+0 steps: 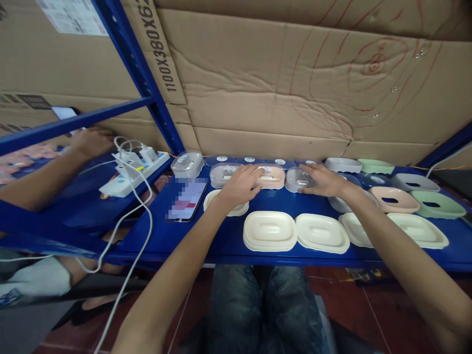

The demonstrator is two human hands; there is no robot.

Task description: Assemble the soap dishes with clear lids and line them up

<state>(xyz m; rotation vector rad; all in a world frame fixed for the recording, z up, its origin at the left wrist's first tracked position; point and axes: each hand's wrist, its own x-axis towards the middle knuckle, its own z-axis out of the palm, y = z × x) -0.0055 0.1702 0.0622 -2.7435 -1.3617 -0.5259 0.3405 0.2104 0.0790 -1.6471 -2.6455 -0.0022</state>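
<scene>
In the head view my left hand point(239, 186) reaches over a row of oval soap boxes, its fingers and thumb round the left end of a pink soap box point(276, 178) with a clear lid. My right hand point(326, 181) has its fingers and thumb round the right end of a grey soap box point(294, 181), also with a clear lid. These two boxes sit side by side between my hands. Another grey soap box point(217, 176) stands left of my left hand, partly behind it. Beneath my left wrist lies a cream tray point(239, 208), partly covered.
Cream trays point(270, 231) line the front edge of the blue shelf point(221, 248). Pink point(394, 199) and green point(440, 204) shells stand at right. A phone point(190, 199) lies at left. Beyond the post are a power strip point(136, 174), cables and another person's hand point(94, 142).
</scene>
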